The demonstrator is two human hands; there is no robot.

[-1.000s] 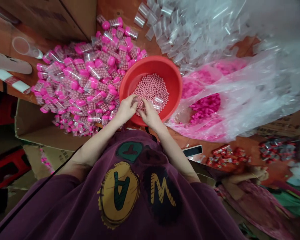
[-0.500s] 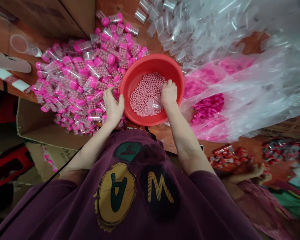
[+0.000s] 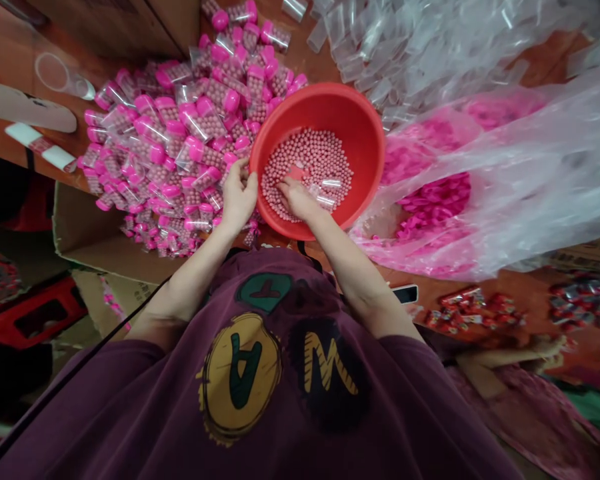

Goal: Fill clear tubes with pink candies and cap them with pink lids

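A red plastic basin (image 3: 353, 127) holds a layer of small pink beads (image 3: 320, 157). My right hand (image 3: 299, 200) lies on the beads with its fingers together, and I cannot tell if it holds any. A loose transparent tube (image 3: 329, 190) lies just beyond that hand, and a small pink piece (image 3: 297, 172) lies just ahead of its fingers. My left hand (image 3: 239, 197) rests at the basin's near-left rim with its fingers apart, touching the edge of a heap of bead-filled tubes with pink caps (image 3: 200, 127).
Empty transparent tubes (image 3: 365, 53) lie behind the basin. To the right, a plastic bag (image 3: 433, 207) holds pink caps. Red packets (image 3: 473, 310) and a phone (image 3: 405, 293) lie on the wooden table, and a co-worker's forearm (image 3: 510, 357) shows lower right.
My right hand has moved from the basin's right side onto the middle of the beads. My left hand has moved from the tube heap to the rim. The view has shifted slightly.
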